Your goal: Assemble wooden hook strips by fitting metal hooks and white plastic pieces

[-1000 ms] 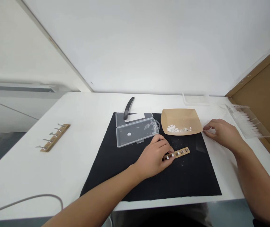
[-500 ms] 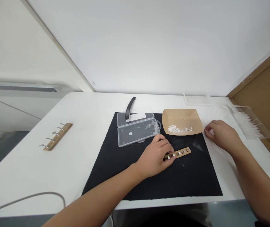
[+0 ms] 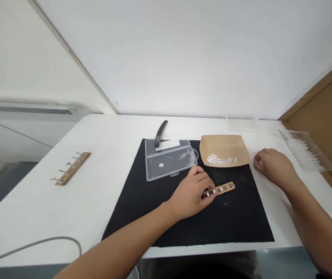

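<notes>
My left hand [image 3: 193, 192] is closed on the left part of a small wooden strip [image 3: 227, 187] lying on the black mat [image 3: 189, 228]. The strip carries several round metal pieces with small white bits on them. My right hand [image 3: 273, 166] rests at the mat's right edge, beside the brown paper tray [image 3: 224, 143]; its fingers are curled together, and whatever they hold, if anything, is too small to make out. White bits [image 3: 215, 159] lie inside the tray. Behind my left hand sits an open clear plastic case [image 3: 168, 164] with clear slivers and a white oval piece inside.
A black curved file [image 3: 160, 134] lies over a white card [image 3: 168, 144] on the case lid. At left stands another wooden strip with metal stems [image 3: 73, 169]. Clear trays are at the back [image 3: 242, 124] and right [image 3: 307, 151]. A cable [image 3: 38, 241] crosses the front left.
My right hand has shifted slightly right, away from the paper tray, and its fingers have drawn in. My left hand stays on the strip. The view has moved slightly.
</notes>
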`<state>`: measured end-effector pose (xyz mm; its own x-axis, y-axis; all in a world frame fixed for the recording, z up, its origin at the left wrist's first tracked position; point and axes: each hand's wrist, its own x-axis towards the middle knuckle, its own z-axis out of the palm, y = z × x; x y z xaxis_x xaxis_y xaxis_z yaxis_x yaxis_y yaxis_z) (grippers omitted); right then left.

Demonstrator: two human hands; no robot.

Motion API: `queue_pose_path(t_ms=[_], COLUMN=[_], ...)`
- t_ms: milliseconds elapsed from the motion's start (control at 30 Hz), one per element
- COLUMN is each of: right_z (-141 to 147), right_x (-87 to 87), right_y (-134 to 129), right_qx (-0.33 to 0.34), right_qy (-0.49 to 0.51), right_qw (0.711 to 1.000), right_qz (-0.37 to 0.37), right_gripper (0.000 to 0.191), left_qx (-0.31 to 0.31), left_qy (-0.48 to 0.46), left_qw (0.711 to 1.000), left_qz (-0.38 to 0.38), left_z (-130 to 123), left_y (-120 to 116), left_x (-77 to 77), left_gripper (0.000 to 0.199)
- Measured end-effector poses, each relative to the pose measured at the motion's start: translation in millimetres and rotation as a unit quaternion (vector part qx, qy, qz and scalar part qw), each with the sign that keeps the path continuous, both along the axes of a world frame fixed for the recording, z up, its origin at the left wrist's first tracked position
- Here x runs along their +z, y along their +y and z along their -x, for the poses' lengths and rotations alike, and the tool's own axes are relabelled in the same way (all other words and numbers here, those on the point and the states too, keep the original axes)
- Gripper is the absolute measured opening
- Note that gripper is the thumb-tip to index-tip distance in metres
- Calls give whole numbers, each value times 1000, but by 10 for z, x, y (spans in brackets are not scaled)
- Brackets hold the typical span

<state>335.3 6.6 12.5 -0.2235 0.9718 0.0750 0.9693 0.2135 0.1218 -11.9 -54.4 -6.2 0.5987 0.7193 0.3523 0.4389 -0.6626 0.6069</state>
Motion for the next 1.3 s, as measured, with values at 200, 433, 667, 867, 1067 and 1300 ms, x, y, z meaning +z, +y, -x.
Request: queue_pose_path(t_ms=[200,433,667,867,1067,1300], right_z=[4,9,-19,-50,-185,-284], right_x=[-9,20,21,71,76,79], right_y=[-32,-14,-6,-8,17,35], right_qx=[-45,-64,-70,-73,-91,-57], right_qy=[-13,14,56,92,149,185], right_qw=[999,998,996,993,985,981], right_qz=[10,14,17,10,-3,-6], right_gripper=[18,10,13,10,27,23], left_qx=[-2,-5,-4,-3,-6,-4], left_qy=[-4,-5,-10,-3,-11,-12], left_qw=[1000,1000,1000,1000,1000,1000], left_qz=[2,7,7,11,5,1], left_z=[4,6,7,11,8,7], left_y=[-5,-5,-7,-5,-8,-10], left_x=[-12,-9,-4,-17,-12,-19], left_gripper=[5,5,6,7,5,5])
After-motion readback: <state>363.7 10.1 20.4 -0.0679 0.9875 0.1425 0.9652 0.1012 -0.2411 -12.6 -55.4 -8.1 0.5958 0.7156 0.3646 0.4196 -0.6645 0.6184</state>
